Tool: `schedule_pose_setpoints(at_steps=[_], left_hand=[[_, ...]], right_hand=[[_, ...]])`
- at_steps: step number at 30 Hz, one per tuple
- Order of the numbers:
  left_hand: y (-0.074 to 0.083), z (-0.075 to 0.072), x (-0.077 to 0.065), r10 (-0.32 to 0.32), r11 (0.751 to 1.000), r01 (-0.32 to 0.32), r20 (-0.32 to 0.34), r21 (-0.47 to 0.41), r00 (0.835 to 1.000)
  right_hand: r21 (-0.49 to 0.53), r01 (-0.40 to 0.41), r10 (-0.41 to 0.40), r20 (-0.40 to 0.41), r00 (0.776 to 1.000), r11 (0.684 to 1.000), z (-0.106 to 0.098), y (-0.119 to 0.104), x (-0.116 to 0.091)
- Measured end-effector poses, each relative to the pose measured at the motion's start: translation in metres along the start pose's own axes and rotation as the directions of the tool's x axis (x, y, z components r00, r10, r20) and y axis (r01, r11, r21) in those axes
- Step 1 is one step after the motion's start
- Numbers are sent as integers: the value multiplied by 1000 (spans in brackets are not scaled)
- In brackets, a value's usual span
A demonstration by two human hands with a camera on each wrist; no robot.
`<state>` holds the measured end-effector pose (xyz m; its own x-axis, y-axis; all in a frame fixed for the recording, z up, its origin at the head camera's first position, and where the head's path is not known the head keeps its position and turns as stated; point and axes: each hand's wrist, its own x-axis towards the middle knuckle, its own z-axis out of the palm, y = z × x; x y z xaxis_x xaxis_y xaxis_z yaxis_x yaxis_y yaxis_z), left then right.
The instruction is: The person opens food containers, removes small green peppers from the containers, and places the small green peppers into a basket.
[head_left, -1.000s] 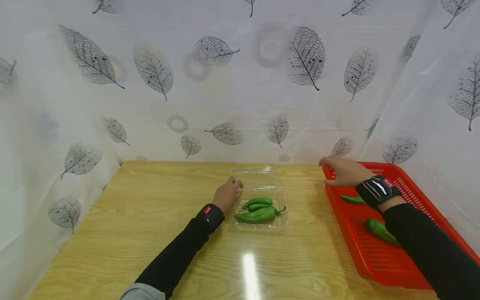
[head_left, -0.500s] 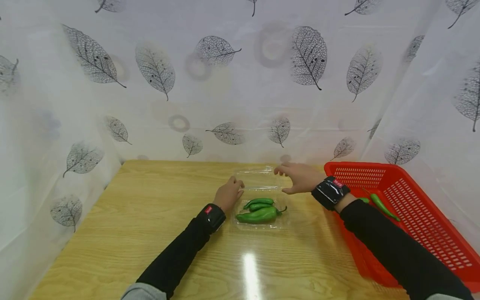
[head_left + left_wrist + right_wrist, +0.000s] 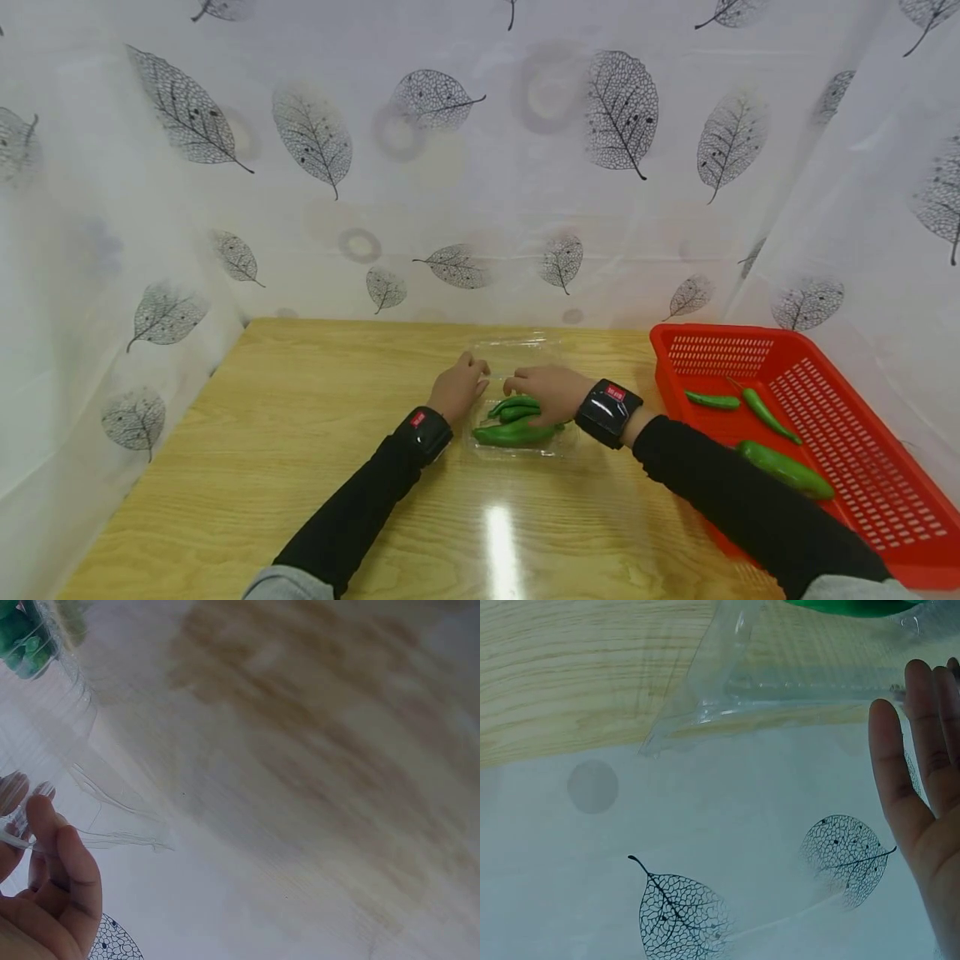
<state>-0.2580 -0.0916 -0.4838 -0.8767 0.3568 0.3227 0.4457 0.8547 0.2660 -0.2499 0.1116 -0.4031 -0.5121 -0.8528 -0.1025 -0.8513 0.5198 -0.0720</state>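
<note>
An open clear plastic clamshell box (image 3: pixel 517 354) sits mid-table with its lid folded back. In its base lie one large green pepper (image 3: pixel 498 434) and two smaller green peppers (image 3: pixel 504 406). At the box's left side, near the hinge, my left hand (image 3: pixel 456 390) pinches the plastic edge; the left wrist view shows fingers (image 3: pixel 79 866) curled at that edge. My right hand (image 3: pixel 553 392) hovers over the base from the right, partly covering the peppers, with nothing visible in it. Its fingers (image 3: pixel 889 742) look fairly straight in the right wrist view.
A red perforated basket (image 3: pixel 667 371) stands at the right, holding a large green pepper (image 3: pixel 787 469) and two slim ones, a short pepper (image 3: pixel 712 401) and a longer pepper (image 3: pixel 768 415). A leaf-print curtain (image 3: pixel 465 183) closes off the table's back edge.
My right hand has travelled left from above the red basket to above the clamshell's base, uncovering the peppers in the basket. The left hand stays at the box's edge.
</note>
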Motion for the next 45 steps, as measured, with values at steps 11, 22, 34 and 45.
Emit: schedule_pose_setpoints(at_steps=[11, 22, 34, 45], left_hand=[[1, -2, 0, -11, 1000, 10, 20, 7, 1000], [3, -3, 0, -32, 999, 32, 44, 6, 999], [3, -4, 0, -41, 999, 41, 28, 9, 999], [2, -2, 0, -26, 999, 26, 8, 24, 1000]], right_hand=[[0, -40, 40, 84, 996, 999, 23, -9, 11], [-4, -58, 58, 113, 992, 998, 40, -11, 12], [-101, -22, 32, 100, 994, 995, 48, -16, 14], [-197, 29, 1, 152, 988, 980, 48, -19, 17]])
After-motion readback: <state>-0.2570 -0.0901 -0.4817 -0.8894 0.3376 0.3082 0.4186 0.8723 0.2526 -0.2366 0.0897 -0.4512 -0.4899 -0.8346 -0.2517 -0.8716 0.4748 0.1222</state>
